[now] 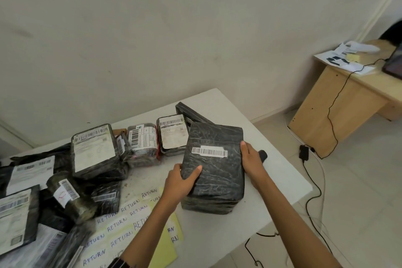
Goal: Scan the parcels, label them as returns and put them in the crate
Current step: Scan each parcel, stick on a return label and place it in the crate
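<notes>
- One white surface (276,180) fills the lower half of my view, and everything for the job lies on it.
- Off to the right, well apart, stands a wooden surface (339,104) with loose papers (348,59) on top and a black cable (313,200) trailing from it across the floor.
- Many black-wrapped parcels (93,152) crowd the left side of the white surface, most with white barcode labels facing up.
- I see the big black parcel (215,172) near the right edge, tilted up towards me, a barcode strip on its upper face; its near end is low at the white surface, though I cannot tell if it touches.
- Sheets of handwritten RETURN labels (121,222) lie just left of it, partly under my left forearm.
- My left grip (180,183) clasps the parcel's left edge, thumb on the top face.
- My right grip (252,163) clasps the right edge.
- A small dark object (262,155) sits just behind the right grip; I cannot make out what it is.
</notes>
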`<action>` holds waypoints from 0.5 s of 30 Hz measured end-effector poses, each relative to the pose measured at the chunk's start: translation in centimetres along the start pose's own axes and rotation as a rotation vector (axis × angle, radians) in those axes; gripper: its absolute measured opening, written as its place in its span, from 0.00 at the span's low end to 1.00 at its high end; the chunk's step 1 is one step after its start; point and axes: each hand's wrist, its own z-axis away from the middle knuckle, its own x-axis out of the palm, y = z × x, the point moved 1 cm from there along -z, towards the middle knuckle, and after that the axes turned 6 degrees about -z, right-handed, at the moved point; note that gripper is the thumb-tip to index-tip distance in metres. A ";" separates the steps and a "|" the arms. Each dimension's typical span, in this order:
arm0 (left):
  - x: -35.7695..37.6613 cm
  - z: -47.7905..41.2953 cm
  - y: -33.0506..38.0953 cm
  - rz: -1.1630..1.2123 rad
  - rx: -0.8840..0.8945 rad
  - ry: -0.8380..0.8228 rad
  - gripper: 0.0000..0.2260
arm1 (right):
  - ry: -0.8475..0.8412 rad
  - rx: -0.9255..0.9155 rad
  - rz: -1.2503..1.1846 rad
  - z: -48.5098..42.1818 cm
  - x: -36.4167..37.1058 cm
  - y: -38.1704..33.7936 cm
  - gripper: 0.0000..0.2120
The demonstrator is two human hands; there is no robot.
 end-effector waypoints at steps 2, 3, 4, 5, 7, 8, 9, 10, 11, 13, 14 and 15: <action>0.9 0.5 0.3 0.103 0.013 -0.019 0.24 | -0.051 -0.003 -0.013 0.1 -0.4 0.0 0.21; 1.3 0.8 0.2 0.137 0.029 -0.026 0.25 | -0.070 -0.011 -0.033 0.5 -0.6 0.3 0.22; 1.6 1.2 0.2 0.159 0.045 -0.030 0.25 | -0.080 -0.027 -0.049 1.1 -0.6 0.6 0.23; 1.9 1.5 0.0 0.174 0.062 -0.030 0.25 | -0.076 -0.047 -0.064 1.8 -0.7 1.0 0.24; 2.2 2.2 -0.4 0.189 0.115 -0.019 0.24 | -0.053 -0.095 -0.118 3.1 -0.8 1.4 0.25; 2.3 2.5 -0.7 0.192 0.147 -0.010 0.24 | -0.045 -0.119 -0.147 3.5 -0.8 1.5 0.26; 2.4 2.7 -0.9 0.192 0.179 -0.001 0.24 | -0.044 -0.143 -0.165 3.7 -0.8 1.5 0.27; 2.5 2.8 -1.1 0.188 0.206 0.008 0.25 | -0.043 -0.164 -0.169 3.7 -0.8 1.5 0.27; 2.5 2.9 -1.2 0.185 0.229 0.020 0.27 | -0.043 -0.187 -0.159 3.5 -0.8 1.4 0.29; 2.5 2.7 -1.2 0.166 0.273 0.060 0.33 | -0.057 -0.241 -0.125 2.9 -0.5 1.1 0.31; 2.5 2.5 -1.1 0.153 0.299 0.078 0.37 | -0.074 -0.259 -0.108 2.5 -0.3 0.8 0.31; 2.4 2.2 -1.1 0.143 0.316 0.087 0.41 | -0.092 -0.269 -0.093 2.2 -0.2 0.5 0.31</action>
